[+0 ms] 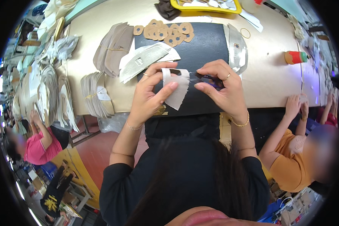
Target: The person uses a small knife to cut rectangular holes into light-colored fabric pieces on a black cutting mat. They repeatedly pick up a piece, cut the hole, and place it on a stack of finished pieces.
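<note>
My left hand (150, 94) pinches a pale grey fabric piece (178, 94) with a rectangular slot near its top and a frayed lower edge. Closed around small dark purple thread snips (213, 80), my right hand (229, 88) keeps their tips at the fabric's right edge. Both hands are over the black mat (207, 49). Just beyond my left hand lie white fabric pieces (171, 55) under a translucent curved template (141, 62) with a small slot. Small tan cut-outs with dark centres (165, 32) are heaped at the mat's far edge.
Left of the mat lie a taupe stack (111, 51) and a banded grey bundle (96, 92). A clear template (237, 49) and a red-and-green container (295, 57) are on the right. At the back stands a yellow tray (205, 10). Co-workers sit at both sides.
</note>
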Demonstrator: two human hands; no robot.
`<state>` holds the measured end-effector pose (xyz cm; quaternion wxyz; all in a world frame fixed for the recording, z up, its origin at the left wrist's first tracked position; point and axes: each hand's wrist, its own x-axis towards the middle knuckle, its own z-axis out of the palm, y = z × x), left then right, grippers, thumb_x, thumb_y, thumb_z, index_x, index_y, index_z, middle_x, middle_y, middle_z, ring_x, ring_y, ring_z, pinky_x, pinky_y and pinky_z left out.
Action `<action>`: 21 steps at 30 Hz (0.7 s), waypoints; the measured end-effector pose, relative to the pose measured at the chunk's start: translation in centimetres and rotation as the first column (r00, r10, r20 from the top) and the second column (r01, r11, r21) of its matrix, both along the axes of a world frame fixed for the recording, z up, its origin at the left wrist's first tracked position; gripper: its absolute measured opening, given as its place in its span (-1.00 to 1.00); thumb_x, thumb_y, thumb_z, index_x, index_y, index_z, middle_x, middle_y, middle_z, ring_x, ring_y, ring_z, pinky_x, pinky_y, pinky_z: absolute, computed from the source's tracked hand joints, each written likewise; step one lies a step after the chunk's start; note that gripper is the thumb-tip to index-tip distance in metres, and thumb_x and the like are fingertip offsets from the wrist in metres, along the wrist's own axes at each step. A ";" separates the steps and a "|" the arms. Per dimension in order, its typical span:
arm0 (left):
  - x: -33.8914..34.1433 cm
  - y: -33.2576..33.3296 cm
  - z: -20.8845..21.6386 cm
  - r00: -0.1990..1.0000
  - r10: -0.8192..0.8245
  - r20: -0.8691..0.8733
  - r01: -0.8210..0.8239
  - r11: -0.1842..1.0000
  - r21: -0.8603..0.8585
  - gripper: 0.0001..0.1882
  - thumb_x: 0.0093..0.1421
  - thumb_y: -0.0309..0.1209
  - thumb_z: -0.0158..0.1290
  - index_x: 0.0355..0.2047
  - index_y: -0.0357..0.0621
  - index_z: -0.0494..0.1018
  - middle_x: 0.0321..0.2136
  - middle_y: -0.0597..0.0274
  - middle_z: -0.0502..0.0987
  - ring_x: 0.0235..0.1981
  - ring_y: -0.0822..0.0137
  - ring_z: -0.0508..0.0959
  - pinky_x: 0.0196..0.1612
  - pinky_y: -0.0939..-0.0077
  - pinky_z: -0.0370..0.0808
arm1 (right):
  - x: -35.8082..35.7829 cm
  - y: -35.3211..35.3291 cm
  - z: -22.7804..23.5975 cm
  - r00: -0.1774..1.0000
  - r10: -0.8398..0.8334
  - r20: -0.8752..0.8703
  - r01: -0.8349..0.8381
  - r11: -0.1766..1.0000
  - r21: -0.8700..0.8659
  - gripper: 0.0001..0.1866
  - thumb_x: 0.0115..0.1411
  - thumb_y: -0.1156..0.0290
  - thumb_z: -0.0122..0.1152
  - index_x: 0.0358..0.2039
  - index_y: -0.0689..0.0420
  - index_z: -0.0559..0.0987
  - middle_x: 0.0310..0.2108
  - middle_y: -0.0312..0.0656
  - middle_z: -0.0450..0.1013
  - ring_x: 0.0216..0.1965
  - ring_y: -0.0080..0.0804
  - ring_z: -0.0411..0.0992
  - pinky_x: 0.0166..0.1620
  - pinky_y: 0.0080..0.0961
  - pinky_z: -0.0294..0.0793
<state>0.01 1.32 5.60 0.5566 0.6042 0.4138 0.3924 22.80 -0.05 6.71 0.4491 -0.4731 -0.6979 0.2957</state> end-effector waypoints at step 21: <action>-0.1 0.0 0.4 0.998 -0.053 0.032 0.054 0.998 -0.020 -0.80 0.24 -0.37 0.18 -0.28 -0.29 0.62 -0.02 0.16 0.56 0.00 0.33 0.51 0.07 0.45 0.40 | -0.8 1.1 0.2 0.997 0.079 -0.006 -0.079 0.997 0.012 -0.76 -0.08 0.47 0.54 -0.35 0.18 0.70 -0.50 -0.24 0.48 -0.51 -0.48 0.46 -0.47 -0.58 0.39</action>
